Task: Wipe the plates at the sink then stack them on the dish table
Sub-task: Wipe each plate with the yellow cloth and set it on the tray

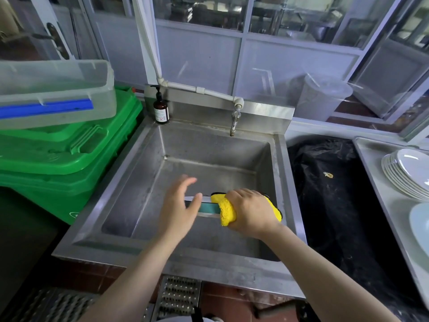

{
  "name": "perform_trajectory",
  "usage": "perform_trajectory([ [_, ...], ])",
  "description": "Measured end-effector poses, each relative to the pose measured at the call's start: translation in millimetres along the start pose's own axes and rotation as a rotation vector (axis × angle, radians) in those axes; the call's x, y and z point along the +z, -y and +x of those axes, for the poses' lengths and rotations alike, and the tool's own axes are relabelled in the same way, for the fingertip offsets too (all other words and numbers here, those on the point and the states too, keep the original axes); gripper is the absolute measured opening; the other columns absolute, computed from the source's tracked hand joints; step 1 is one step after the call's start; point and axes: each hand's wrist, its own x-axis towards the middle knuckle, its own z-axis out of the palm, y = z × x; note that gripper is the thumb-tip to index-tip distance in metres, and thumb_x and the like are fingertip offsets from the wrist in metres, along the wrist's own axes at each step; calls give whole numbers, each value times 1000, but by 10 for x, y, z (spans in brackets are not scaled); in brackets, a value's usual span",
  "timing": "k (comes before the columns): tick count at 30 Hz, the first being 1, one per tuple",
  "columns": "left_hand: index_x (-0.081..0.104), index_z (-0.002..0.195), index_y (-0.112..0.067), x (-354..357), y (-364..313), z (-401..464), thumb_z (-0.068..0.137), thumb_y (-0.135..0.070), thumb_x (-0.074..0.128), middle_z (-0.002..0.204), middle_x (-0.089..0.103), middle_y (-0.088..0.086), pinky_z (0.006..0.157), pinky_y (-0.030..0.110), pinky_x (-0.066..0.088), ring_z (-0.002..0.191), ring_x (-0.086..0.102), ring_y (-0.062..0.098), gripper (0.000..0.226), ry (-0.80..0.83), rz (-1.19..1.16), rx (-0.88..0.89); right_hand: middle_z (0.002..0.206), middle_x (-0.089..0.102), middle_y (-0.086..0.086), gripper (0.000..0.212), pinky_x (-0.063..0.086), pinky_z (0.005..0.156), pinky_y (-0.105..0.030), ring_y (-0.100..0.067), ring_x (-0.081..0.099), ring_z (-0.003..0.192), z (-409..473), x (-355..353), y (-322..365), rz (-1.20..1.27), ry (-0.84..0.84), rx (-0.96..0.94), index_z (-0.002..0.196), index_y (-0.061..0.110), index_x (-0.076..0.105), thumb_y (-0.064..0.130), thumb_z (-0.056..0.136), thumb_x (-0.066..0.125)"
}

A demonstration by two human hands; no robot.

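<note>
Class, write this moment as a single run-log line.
left hand: open over sink | right hand: gripping yellow cloth | stacked plates: on dish table

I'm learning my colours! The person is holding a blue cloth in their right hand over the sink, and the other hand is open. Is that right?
Almost! The cloth is yellow, not blue; the head view shows it. The rest holds: the right hand grips it over the sink, and the left hand is open with its fingers spread.
</note>
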Motion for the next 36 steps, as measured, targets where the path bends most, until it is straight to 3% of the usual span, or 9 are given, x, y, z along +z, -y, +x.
perform_trajectory([
  [2,63,117,-11,31,-25,-61,84,-24,62,122,61,1,103,32,39,121,48,8,36,115,80,294,99,63,-1,36,44,76,-33,-24,57,92,29,-45,-11,23,-5,36,102,15,58,35,74,68],
  [5,63,114,-6,33,-49,-3,70,-17,77,104,66,7,83,38,49,94,60,26,47,237,330,527,98,63,1,36,46,73,-32,-22,58,91,39,-139,-35,73,6,87,101,17,57,34,72,71],
  [8,64,97,-4,28,-136,119,53,-20,91,84,64,9,61,31,48,72,62,31,54,207,448,584,97,62,3,36,46,71,-31,-22,58,89,46,-249,-7,93,-2,90,99,19,56,34,71,72],
  [11,60,77,-5,-2,-259,224,41,-22,95,71,61,7,55,19,26,64,55,21,53,129,368,598,95,62,3,39,42,66,-29,-21,58,86,53,-388,31,118,-12,86,97,19,54,37,68,73],
  [14,57,72,-13,-92,-381,319,38,-33,94,65,61,-2,50,19,25,55,58,20,55,46,416,620,87,56,10,38,35,63,-26,-22,58,84,58,-568,31,161,-39,98,92,23,50,31,64,74],
  [21,60,75,-11,-360,-672,387,45,-46,93,67,60,-3,50,25,37,57,56,19,56,-76,277,537,87,58,18,50,39,66,-19,-10,57,82,46,-960,-165,316,-167,86,103,29,59,33,59,84],
  [24,55,75,-25,-563,-809,396,45,-55,80,60,52,-17,48,12,31,54,51,-2,49,-98,180,427,82,60,23,49,43,67,-12,-3,60,78,-49,-1032,-293,479,-280,140,92,42,51,38,55,82],
  [29,59,82,-35,-802,-863,491,41,-55,72,77,66,-20,56,25,48,66,60,0,48,-89,-180,169,92,61,30,49,42,68,-4,8,59,83,-86,-1081,-332,694,-461,186,95,54,54,47,53,76],
  [36,57,81,-25,-744,-564,623,47,-46,73,69,66,-12,56,17,47,60,58,1,43,-81,-524,18,96,69,11,59,48,70,-12,2,63,84,36,-1130,-319,838,-359,247,106,29,59,37,53,83],
])
